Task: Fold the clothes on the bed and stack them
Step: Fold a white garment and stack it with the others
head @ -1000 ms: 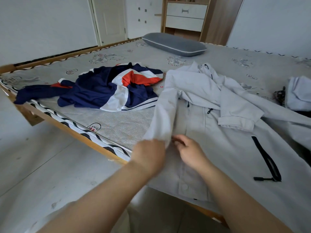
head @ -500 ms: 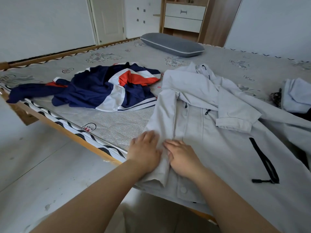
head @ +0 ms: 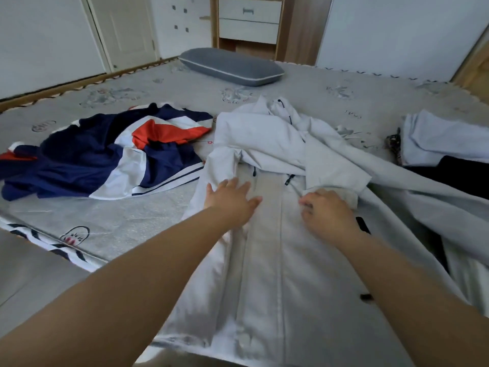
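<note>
Change: hands slid up the grey jacket [head: 267,260] from its hem.
Left hand [head: 230,200]: flat, smoothing.
Right hand [head: 326,210]: curled, gripping the sleeve cuff [head: 344,193].
Meaning: sleeve fold next.

Walls: you face plain white walls [head: 391,30] at the back and on the left.
Door: a cream door [head: 127,27], closed, stands in the far left corner.
Cabinet: you see a wooden cabinet [head: 304,25] behind the bed's far end, with two white drawers [head: 250,19], one above the other.
Floor: pale grey floor [head: 29,266] at your lower left, beside the bed.
Bed: bare grey printed mattress [head: 137,210] in a wooden frame [head: 53,87]; striped edging along the near side.
Pillow: a grey pillow [head: 230,66] lies at the far end, near the cabinet.
Light: soft and even; source not in view.
</note>
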